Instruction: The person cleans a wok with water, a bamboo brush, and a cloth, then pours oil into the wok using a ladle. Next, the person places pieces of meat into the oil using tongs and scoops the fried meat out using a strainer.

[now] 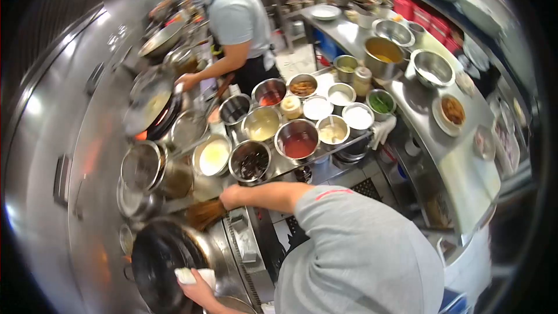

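Grey T-shirt (360,256) cloth fills the near side, its wearer bent toward a dark wok (152,270) on the range. At the wok's near rim, the left hand (202,292) has its fingers closed on a folded white towel (186,276), likely as a guard against hot metal; whether they also grip the rim, I cannot tell. Right of the wok, the right hand's (231,196) fingers wrap a bamboo brush (204,214), bristles toward the wok. Farther right, sauce pots (297,139) cluster on a steel tabletop (281,170), presumably for easy reach.
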Available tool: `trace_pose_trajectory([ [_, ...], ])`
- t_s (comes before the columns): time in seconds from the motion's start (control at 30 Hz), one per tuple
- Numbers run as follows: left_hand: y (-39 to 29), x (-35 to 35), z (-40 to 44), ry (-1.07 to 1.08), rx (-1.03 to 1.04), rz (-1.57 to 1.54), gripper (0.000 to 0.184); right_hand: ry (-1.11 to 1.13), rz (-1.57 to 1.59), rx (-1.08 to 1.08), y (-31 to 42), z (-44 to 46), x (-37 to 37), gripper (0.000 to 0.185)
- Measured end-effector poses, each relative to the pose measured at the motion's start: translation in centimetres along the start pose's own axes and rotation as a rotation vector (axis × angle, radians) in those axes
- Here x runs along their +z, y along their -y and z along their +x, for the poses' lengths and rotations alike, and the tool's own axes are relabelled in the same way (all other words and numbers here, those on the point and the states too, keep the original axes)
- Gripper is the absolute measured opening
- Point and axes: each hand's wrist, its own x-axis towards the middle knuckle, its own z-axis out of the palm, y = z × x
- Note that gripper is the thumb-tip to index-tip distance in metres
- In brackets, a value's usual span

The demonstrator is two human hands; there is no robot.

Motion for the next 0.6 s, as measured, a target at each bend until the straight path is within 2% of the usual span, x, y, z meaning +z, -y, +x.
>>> trace_pose_trajectory([
  [0.03,-0.2,0.7,-0.3,-0.030,-0.011,-0.065,0.058,0.002,-0.001,-0.035,-0.1,0.3,0.2,0.032],
  [0.07,0.6,1.1,-0.3,0.024,-0.081,-0.117,0.057,0.139,-0.032,-0.049,-0.4,1.1,0.1,0.042],
  [0.13,0.6,-0.1,-1.3,-0.029,0.168,0.063,0.048,0.289,0.105,0.024,-0.6,-0.6,-1.0,0.055],
  [0.2,3.5,1.0,-1.1,-0.044,0.238,0.029,0.053,0.291,0.113,0.019,-1.0,0.0,0.2,0.062],
  [0.23,3.6,1.0,-1.1,-0.037,0.221,0.009,0.053,0.297,0.108,0.011,-1.0,0.2,0.6,0.066],
  [0.33,6.4,0.9,0.8,-0.008,-0.013,0.088,0.049,0.225,0.255,-0.012,-0.8,-0.6,0.0,0.067],
  [0.37,6.5,0.7,0.5,-0.013,0.066,0.063,0.048,0.184,0.288,-0.002,-0.8,-1.5,-0.8,0.060],
  [0.47,0.9,-1.4,-2.0,-0.011,0.302,-0.026,0.045,0.021,0.571,-0.006,-2.2,2.0,1.7,0.049],
  [0.5,0.1,-1.1,-2.6,-0.031,0.321,-0.075,0.044,-0.041,0.636,-0.059,-2.7,3.2,3.3,0.047],
  [0.57,0.0,-1.3,-3.3,-0.091,0.346,-0.156,0.042,0.071,1.073,0.053,-2.1,-0.3,1.8,0.044],
  [0.6,3.5,0.3,-1.9,-0.125,0.484,-0.155,0.042,0.150,1.276,0.098,-1.7,-2.2,1.1,0.043],
])
